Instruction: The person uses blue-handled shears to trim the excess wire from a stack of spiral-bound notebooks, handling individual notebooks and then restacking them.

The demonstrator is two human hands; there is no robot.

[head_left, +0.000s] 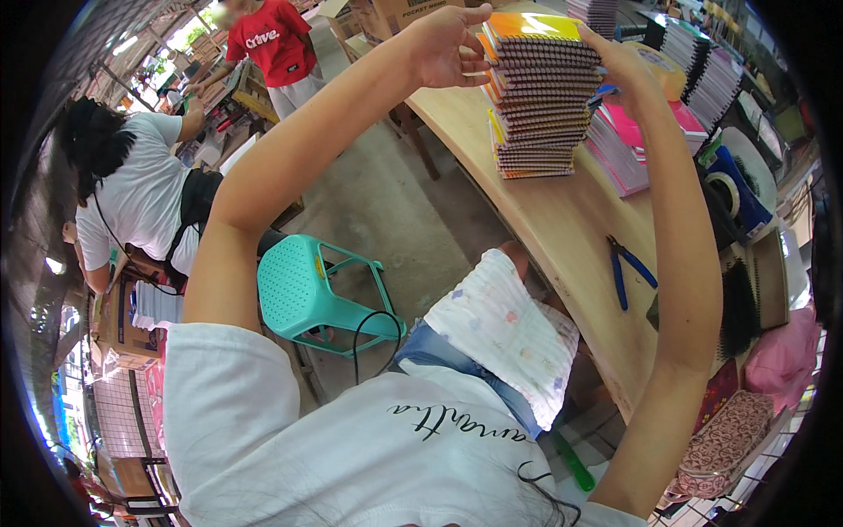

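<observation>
A tall, slightly uneven stack of spiral-bound notebooks [540,114] with yellow-orange covers stands at the far part of the wooden table, its coil bindings facing me. My left hand [446,48] is raised at the left side of the stack's top, fingers stretched and apart, the fingertips close to the upper notebooks. On the other side, my right hand [622,70] lies against the upper right edge with its thumb by the top cover. Its fingers look spread, though partly hidden, and I cannot tell how firmly they touch.
Pink-covered notebooks [619,154] sit right of the stack. Blue-handled pliers [625,268] lie on the wooden table [562,228]. A tape roll [724,195] and black brush [738,312] are at the right. A turquoise stool [294,281] stands left; two other people are beyond it.
</observation>
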